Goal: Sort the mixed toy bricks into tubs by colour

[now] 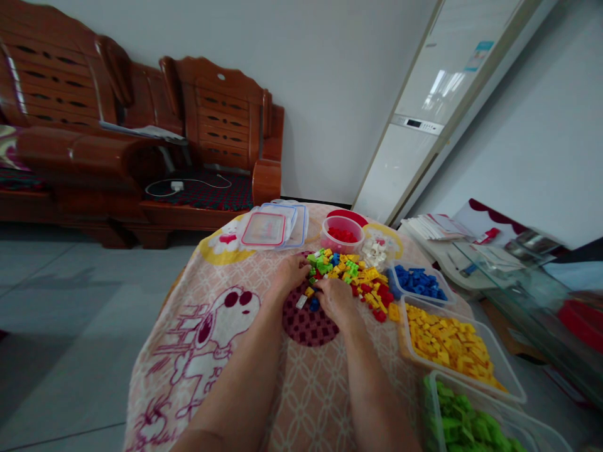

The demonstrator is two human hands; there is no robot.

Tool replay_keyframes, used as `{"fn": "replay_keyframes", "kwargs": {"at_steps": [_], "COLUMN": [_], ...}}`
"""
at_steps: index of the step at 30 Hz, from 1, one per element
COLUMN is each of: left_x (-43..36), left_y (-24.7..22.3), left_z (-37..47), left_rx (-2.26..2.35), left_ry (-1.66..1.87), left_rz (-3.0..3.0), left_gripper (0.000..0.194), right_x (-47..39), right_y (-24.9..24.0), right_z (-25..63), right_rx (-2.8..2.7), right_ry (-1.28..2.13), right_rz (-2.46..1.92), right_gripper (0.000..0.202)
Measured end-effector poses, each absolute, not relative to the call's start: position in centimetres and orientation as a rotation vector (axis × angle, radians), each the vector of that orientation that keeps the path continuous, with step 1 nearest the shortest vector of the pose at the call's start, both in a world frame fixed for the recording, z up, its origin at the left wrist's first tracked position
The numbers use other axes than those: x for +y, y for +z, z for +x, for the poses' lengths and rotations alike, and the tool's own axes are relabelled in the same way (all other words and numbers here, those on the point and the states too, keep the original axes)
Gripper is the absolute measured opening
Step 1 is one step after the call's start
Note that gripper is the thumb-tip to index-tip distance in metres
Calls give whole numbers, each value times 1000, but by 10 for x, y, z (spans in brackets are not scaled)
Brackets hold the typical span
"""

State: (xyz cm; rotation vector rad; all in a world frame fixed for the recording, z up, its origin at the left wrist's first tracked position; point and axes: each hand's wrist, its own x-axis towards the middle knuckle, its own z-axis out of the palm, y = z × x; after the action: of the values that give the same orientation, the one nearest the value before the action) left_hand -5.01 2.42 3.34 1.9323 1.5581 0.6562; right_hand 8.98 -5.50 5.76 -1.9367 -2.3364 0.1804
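Note:
A mixed heap of toy building bricks (351, 269), mostly yellow, green and red, lies on the cloth-covered table. At the heap's left edge is my left hand (291, 275), its fingers curled in beside the green bricks. My right hand (335, 300) reaches into the near side of the pile with its fingers bent together; whatever is under the fingertips is hidden. Between the two hands lie a white brick (301, 302), a blue brick (314, 305) and a small yellow brick (309, 292), on a dark red round patch of the cloth (308, 334).
To the right stand tubs of blue bricks (418, 282), yellow bricks (450, 339) and green bricks (466, 420). Behind the heap are a round tub (342, 245) of red bricks and a white brick pile (375, 251). Stacked lids (266, 229) lie back left. A glass table (527, 314) borders the right.

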Motion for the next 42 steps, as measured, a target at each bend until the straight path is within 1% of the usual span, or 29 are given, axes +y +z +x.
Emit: {"fn": "replay_keyframes", "kwargs": {"at_steps": [4,9,12,15,18,25,28,31,38,42], "left_x": [23,24,25,25,25,24,24,23,22,21], "left_y": [36,34,34,35,34,33,34,35,39,39], "left_z": [-51,-50,-50,-50,-50,-51,-50,-50,-50,-50], "left_rx": [1555,1557,1568,1574,1578,1560,1554,1561,1577,1564], "left_ry": [656,654,643,642,648,648,643,630,610,619], "left_rz": [1939,1930,1931,1930,1922,1942,1954,1964,1967,1963], "left_gripper": [24,24,24,23,22,24,23,24,23,24], "right_x": [-52,-44,-40,-40,-42,-54,-57,-55,-50,-51], "right_y": [54,44,42,44,46,46,48,50,57,59], "right_z": [94,108,123,145,174,227,230,223,179,147], "right_rx": [-2212,-1853,-1591,-1253,-965,-550,-526,-584,-1064,-1440], "right_ry": [269,483,567,643,556,117,19,63,546,719], "right_rz": [-1865,-1695,-1647,-1635,-1605,-1505,-1484,-1498,-1606,-1649], "right_gripper": [18,16,21,30,37,39,42,39,30,24]}}
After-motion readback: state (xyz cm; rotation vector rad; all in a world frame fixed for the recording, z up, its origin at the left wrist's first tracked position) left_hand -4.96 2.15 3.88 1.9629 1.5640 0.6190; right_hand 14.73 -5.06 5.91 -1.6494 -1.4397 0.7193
